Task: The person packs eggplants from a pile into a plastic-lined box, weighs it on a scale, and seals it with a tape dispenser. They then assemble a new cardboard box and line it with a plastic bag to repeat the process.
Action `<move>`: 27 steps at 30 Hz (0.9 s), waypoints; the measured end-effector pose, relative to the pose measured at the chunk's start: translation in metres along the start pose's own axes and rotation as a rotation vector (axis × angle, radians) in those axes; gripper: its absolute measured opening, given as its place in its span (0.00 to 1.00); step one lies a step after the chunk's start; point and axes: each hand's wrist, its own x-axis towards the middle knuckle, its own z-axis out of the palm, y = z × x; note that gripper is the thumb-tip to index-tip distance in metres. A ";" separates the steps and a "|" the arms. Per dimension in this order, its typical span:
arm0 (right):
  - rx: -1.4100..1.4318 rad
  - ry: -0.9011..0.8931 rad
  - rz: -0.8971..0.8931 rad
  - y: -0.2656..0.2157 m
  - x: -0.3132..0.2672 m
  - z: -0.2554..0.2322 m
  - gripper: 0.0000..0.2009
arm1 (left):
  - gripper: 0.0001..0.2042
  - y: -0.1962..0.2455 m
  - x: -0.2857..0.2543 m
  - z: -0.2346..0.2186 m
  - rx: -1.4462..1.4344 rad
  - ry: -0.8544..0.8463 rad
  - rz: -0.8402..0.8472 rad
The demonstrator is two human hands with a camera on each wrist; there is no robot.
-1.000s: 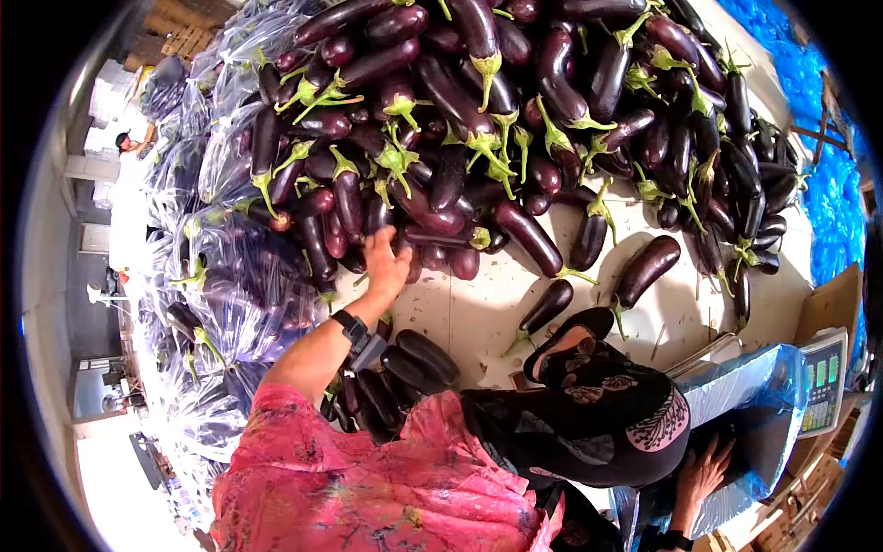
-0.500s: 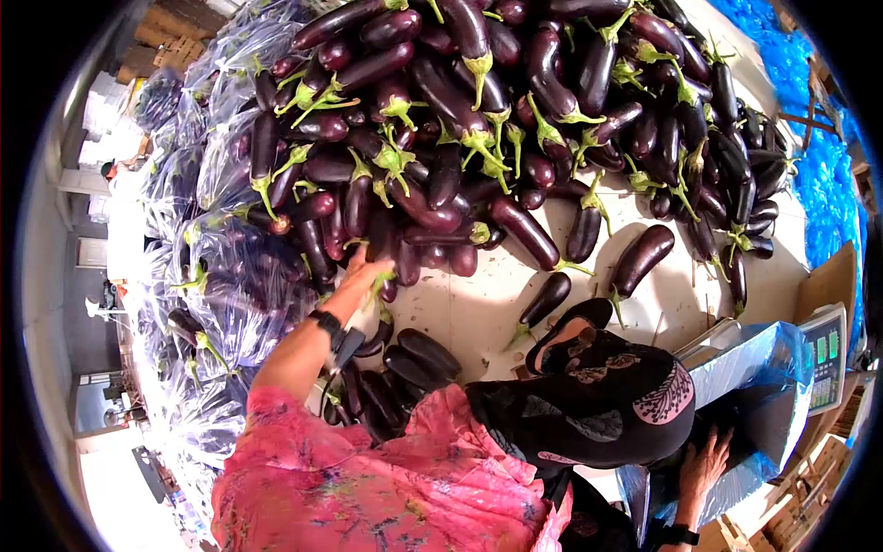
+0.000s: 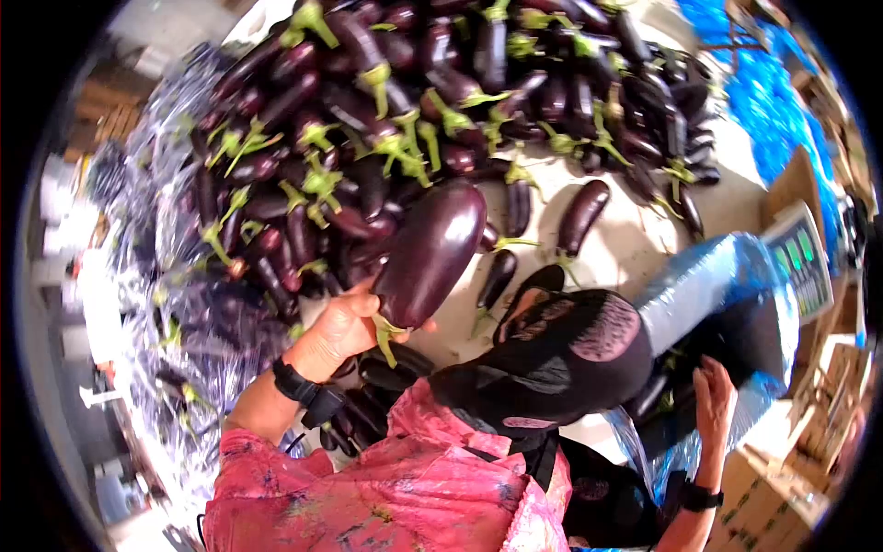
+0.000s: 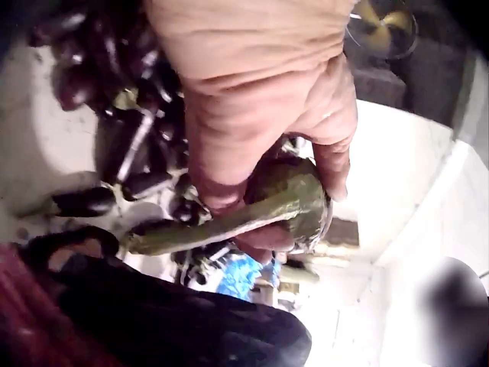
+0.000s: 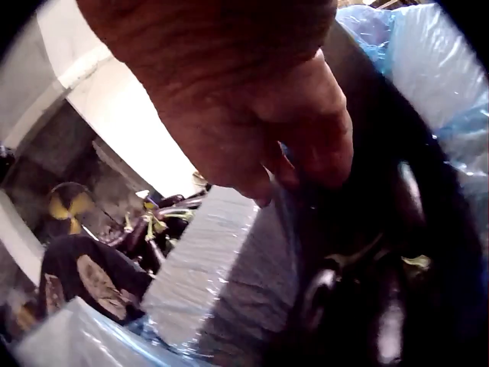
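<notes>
The left hand (image 3: pixel 340 324) grips a large dark purple eggplant (image 3: pixel 434 248) by its stem end, the body raised above the pile. In the left wrist view the fingers of that hand (image 4: pixel 267 115) curl round the green cap (image 4: pixel 294 200). Over the blue-lined box (image 3: pixel 704 276) at the right, the right hand (image 3: pixel 714 400) hangs with its fingers loosely bent and nothing in them. Beneath the right hand (image 5: pixel 260 122), eggplants (image 5: pixel 391 313) lie in the dark inside of the box in the right wrist view.
A big heap of eggplants (image 3: pixel 368 120) covers the floor ahead. Bagged eggplants (image 3: pixel 221 322) stand at the left. A scale (image 3: pixel 802 262) with a lit display is beside the box. The person's bent knee (image 3: pixel 612 331) lies between heap and box.
The left hand has come back from the heap toward the body, lifting the large eggplant. The right hand has risen a little in the box. The head view has shifted.
</notes>
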 end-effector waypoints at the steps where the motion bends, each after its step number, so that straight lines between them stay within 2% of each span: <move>1: 0.196 0.003 0.003 -0.018 -0.002 -0.002 0.21 | 0.40 0.009 0.012 0.023 0.087 -0.028 0.033; 3: 0.403 -0.033 0.065 -0.072 -0.006 -0.020 0.25 | 0.40 0.025 0.039 0.079 0.241 -0.146 0.030; 5: 0.562 -0.038 -0.085 -0.116 -0.009 -0.036 0.37 | 0.39 0.035 0.075 0.133 0.356 -0.371 -0.061; 7: 0.877 -0.013 -0.300 -0.138 -0.003 -0.043 0.39 | 0.38 0.017 0.100 0.208 0.528 -0.505 -0.028; 9: 1.248 -0.069 -0.316 -0.156 0.007 -0.052 0.38 | 0.39 -0.007 0.124 0.259 0.588 -0.688 -0.071; 10: 1.437 -0.038 -0.263 -0.164 0.005 -0.061 0.34 | 0.37 -0.019 0.134 0.286 0.756 -0.777 -0.065; 11: 1.626 0.004 -0.217 -0.172 0.003 -0.070 0.30 | 0.34 -0.023 0.144 0.293 0.925 -0.816 -0.027; 13: 1.533 0.030 -0.102 -0.149 0.004 -0.077 0.21 | 0.28 -0.032 0.162 0.306 1.262 -0.900 0.072; 14: 1.431 0.116 -0.096 -0.128 0.005 -0.071 0.22 | 0.27 -0.034 0.170 0.299 1.255 -0.845 0.106; 15: 1.453 0.118 -0.032 -0.112 0.003 -0.063 0.22 | 0.26 -0.035 0.180 0.287 1.249 -0.791 0.140; 17: 1.296 0.125 0.202 -0.057 0.008 -0.043 0.27 | 0.24 -0.028 0.188 0.261 1.187 -0.642 -0.006; 19: 1.095 0.269 0.371 -0.023 0.018 -0.015 0.30 | 0.24 -0.020 0.194 0.229 1.202 -0.447 -0.102; 21: 0.731 0.341 0.472 0.000 0.030 0.005 0.36 | 0.24 -0.018 0.205 0.178 1.176 -0.284 -0.095; 23: 0.429 0.414 0.465 0.019 0.047 0.020 0.44 | 0.24 -0.019 0.206 0.129 1.121 -0.145 -0.078; 25: 0.119 0.356 0.580 0.032 0.069 0.031 0.44 | 0.22 -0.023 0.200 0.087 1.103 -0.030 -0.127; 26: -0.013 0.335 0.560 0.024 0.074 0.040 0.43 | 0.24 -0.028 0.199 0.056 1.104 -0.004 -0.118; 27: -0.227 0.431 0.378 0.028 0.071 0.060 0.42 | 0.26 -0.037 0.197 0.024 1.107 0.029 -0.109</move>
